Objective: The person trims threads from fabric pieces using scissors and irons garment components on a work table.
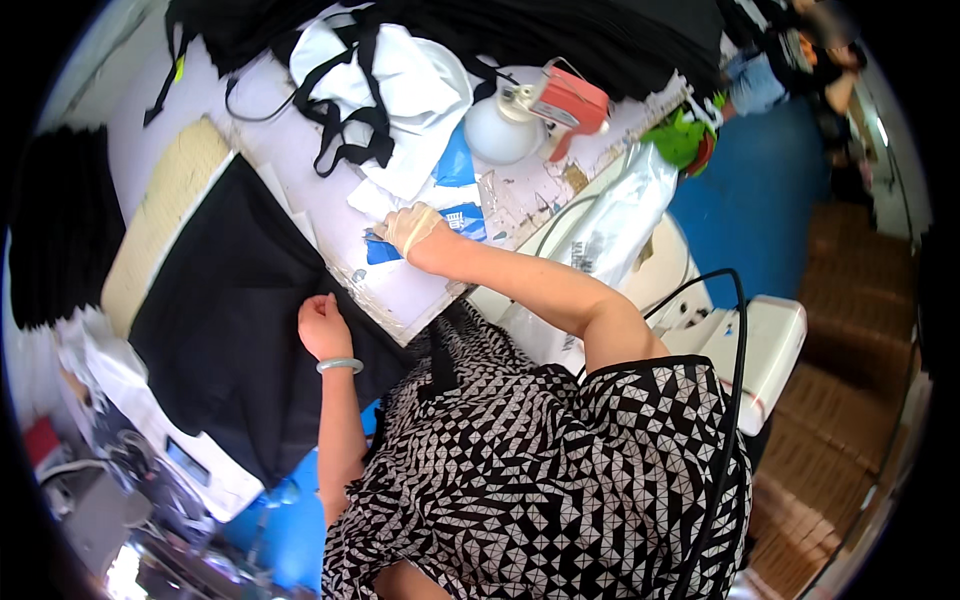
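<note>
My left hand (325, 326), with a pale bangle at the wrist, lies over a large piece of black cloth (230, 300). Its fingers are curled in; whether they pinch the cloth is hidden. Across the white table (300, 95) reaches my right hand (418, 238), with pale bands or wrapping around it. Its fingers are bent together on a blue-and-white plastic packet (466, 218). Something small and dark shows at those fingertips, too small to name. Just beyond lies a white cloth piece (430, 85) with black straps (372, 100).
Black fabric (600, 35) is heaped along the far side, and more black cloth (62, 220) is stacked at left. A round white lamp (503, 130) and a red tool (570, 102) stand beyond my right hand. A white machine (740, 350) with a black cable sits at right.
</note>
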A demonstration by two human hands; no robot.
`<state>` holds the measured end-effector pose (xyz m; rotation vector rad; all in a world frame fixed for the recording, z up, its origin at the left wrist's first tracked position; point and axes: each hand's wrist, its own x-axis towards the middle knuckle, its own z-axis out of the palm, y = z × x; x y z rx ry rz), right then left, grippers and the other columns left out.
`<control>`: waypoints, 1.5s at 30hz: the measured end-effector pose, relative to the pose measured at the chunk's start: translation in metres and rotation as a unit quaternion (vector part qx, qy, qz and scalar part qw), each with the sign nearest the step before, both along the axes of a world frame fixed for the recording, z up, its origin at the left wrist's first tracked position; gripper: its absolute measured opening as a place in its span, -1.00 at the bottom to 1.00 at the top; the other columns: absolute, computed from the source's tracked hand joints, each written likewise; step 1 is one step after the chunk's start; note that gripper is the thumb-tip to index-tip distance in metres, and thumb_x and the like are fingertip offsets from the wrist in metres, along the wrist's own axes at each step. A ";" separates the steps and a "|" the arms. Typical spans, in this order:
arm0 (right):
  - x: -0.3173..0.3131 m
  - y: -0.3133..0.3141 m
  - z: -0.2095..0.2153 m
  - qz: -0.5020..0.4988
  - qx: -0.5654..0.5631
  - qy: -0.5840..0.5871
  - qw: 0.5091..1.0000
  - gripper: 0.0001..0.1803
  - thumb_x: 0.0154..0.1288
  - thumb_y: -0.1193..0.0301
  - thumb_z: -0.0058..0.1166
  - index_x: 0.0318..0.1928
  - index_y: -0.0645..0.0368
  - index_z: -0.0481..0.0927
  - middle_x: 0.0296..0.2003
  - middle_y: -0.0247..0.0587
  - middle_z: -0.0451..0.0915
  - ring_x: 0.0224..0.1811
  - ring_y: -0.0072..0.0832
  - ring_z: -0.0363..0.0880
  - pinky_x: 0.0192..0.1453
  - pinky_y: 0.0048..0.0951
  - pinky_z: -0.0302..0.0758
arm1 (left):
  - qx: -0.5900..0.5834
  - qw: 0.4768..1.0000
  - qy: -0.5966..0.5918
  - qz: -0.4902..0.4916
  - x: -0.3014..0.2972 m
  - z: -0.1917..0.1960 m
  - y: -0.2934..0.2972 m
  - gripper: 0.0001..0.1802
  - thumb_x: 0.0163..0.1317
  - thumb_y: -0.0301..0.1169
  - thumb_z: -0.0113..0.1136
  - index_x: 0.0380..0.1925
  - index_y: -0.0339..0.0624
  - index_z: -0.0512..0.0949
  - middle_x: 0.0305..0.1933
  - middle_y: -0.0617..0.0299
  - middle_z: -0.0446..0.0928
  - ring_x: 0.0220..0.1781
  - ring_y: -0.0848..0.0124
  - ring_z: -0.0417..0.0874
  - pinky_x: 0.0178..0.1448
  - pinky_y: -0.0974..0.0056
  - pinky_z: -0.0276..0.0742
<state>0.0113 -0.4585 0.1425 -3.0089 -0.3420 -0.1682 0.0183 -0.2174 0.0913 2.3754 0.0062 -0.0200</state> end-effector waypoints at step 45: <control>0.064 0.111 0.010 0.080 0.194 0.155 0.965 -0.70 0.17 0.20 0.19 -0.10 -0.03 0.73 -0.21 -0.19 0.63 -0.15 -0.22 0.60 -0.04 -0.28 0.49 | -0.320 0.943 0.022 0.091 0.020 0.030 0.054 -0.90 0.29 -0.50 0.16 -0.31 -0.27 0.43 -0.14 0.04 0.66 -0.20 0.20 0.68 -0.05 0.25 0.54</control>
